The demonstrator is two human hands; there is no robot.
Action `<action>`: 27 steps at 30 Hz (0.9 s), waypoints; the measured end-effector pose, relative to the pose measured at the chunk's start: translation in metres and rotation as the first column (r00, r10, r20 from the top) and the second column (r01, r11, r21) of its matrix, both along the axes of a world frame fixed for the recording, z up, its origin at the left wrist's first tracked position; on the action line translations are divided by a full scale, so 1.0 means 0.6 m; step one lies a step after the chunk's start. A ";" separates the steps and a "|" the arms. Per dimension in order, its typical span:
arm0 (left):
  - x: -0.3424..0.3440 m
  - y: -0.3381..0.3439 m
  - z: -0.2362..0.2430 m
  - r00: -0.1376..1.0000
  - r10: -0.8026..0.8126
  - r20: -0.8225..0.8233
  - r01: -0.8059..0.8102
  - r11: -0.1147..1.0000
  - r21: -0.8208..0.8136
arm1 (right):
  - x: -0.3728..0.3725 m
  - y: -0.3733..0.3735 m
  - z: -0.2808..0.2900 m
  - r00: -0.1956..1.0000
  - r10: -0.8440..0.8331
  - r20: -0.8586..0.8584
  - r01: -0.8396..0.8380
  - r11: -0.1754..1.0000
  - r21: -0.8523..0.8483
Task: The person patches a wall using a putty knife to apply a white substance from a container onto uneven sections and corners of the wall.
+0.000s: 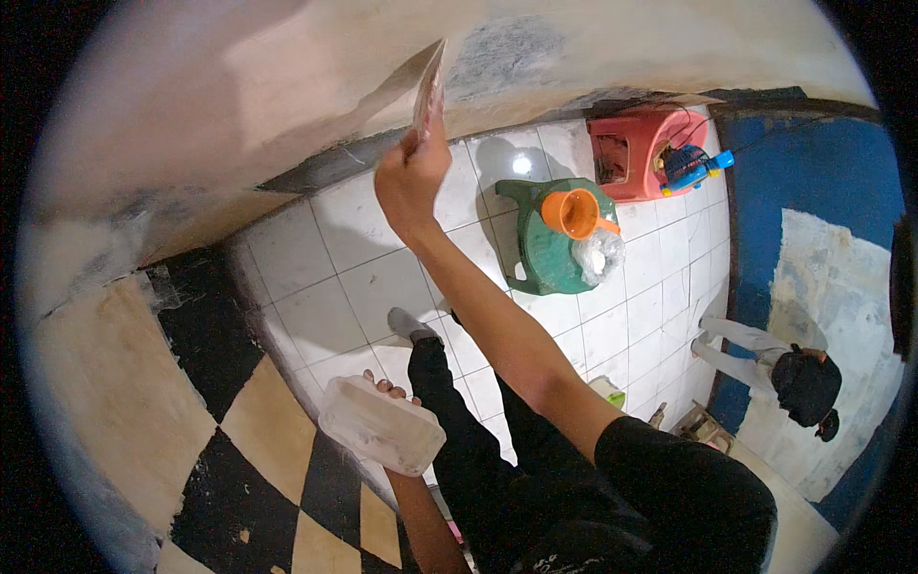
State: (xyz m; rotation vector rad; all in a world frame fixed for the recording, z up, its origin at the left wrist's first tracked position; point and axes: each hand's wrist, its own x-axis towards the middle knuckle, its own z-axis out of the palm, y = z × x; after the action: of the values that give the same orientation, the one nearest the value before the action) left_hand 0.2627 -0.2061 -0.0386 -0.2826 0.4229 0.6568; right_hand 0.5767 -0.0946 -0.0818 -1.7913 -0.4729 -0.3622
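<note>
My right hand (413, 182) is raised and closed round a putty knife (430, 91), seen nearly edge-on, with its far end up at the plastered wall (316, 77). Just right of the blade, the wall carries a dark grey rough patch (507, 53). Lower down, my left hand (390, 387) grips a whitish translucent plastic tub (381, 426). Its fingers curl over the tub's far side, and the tub is tilted. Pale smears show on the tub; what lies in it I cannot make out.
A green plastic stool (550, 253) bears an orange dipper (572, 212) and a clear plastic bag (601, 256). Behind it lies a pink-red stool (612, 129) with a blue-yellow device (693, 172). Another person (803, 383) stands by the blue wall (813, 163). White tiles (363, 287) cover the floor.
</note>
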 end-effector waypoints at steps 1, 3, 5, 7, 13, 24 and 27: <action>-0.013 0.006 -0.004 1.000 -0.013 0.012 0.013 1.000 0.007 | -0.015 -0.004 0.009 0.999 0.037 -0.035 -0.036 0.999 0.022; -0.043 0.018 -0.019 0.999 -0.036 0.038 0.035 0.999 0.021 | -0.012 -0.054 0.055 0.917 0.014 -0.400 -0.034 0.998 -0.044; -0.051 0.024 -0.029 0.998 -0.055 0.031 0.054 0.998 0.023 | 0.064 -0.105 -0.016 0.989 -0.019 -0.149 0.036 0.993 0.109; -0.062 0.024 -0.032 0.999 -0.043 0.014 0.043 0.999 0.023 | 0.125 -0.135 -0.013 0.938 -0.104 -0.332 0.155 0.979 0.134; -0.073 0.028 -0.034 0.996 -0.079 0.031 0.080 0.997 -0.016 | 0.140 -0.025 -0.063 0.968 -0.249 -0.023 0.246 0.966 -0.082; -0.046 0.054 -0.044 0.990 -0.116 0.085 0.116 0.993 0.008 | 0.019 -0.040 -0.084 0.965 -0.124 -0.230 0.157 0.979 0.130; -0.047 0.051 -0.043 0.989 -0.108 0.097 0.108 0.994 0.003 | 0.179 -0.114 -0.137 0.928 -0.090 -0.361 0.257 0.857 0.446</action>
State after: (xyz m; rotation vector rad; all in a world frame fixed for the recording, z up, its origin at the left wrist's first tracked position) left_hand 0.2345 -0.1757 -0.0641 -0.2904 0.3431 0.5345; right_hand 0.6842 -0.1632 -0.1643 -1.3593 0.0301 -0.2699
